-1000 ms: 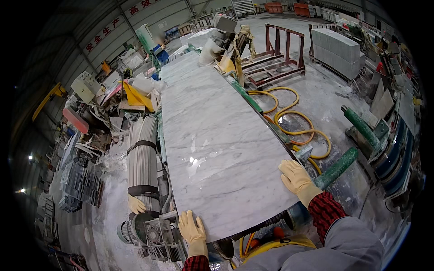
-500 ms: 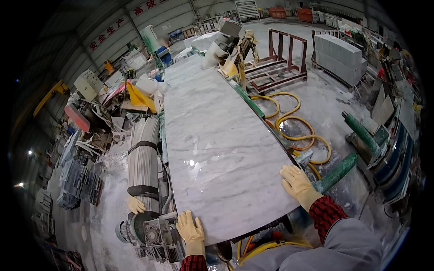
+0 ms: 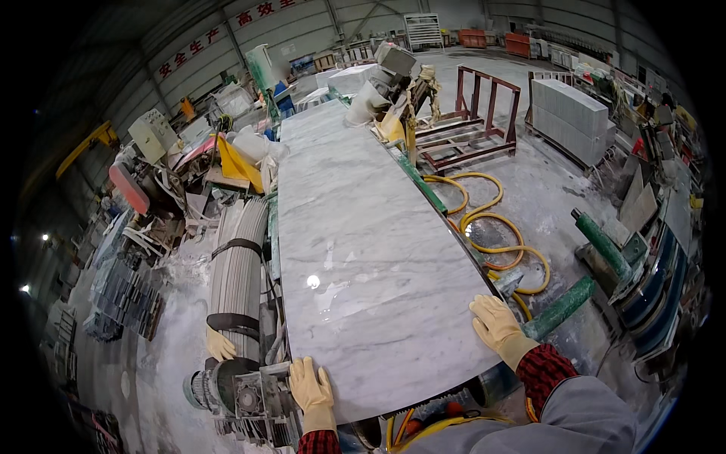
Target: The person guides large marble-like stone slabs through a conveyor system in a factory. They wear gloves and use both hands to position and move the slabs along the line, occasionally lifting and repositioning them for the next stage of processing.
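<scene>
A long, wet, white marble slab (image 3: pixel 370 250) with grey veins stretches away from me on a machine bed. My left hand (image 3: pixel 311 390), in a cream rubber glove, rests at its near left corner with fingers extended. On the near right edge lies my right hand (image 3: pixel 496 325), gloved alike, fingers flat and pointing forward over the slab's border. Neither hand is wrapped round anything. Left of the slab stands a strapped bundle of pale strips (image 3: pixel 236 280), with another cream glove (image 3: pixel 221 344) at its lower end; whether it is worn is unclear.
A motor (image 3: pixel 203 390) sits beside my left hand. Green rollers (image 3: pixel 561 306) jut out on the right, near a looped yellow hose (image 3: pixel 522 246) on the wet floor. Farther off are a brown metal rack (image 3: pixel 484 113), stacked white blocks (image 3: pixel 569 110) and a yellow sheet (image 3: pixel 238 166).
The whole view has shifted slightly, with the background lower in the picture. Both hands remain on the slab's near edges, fingers still extended.
</scene>
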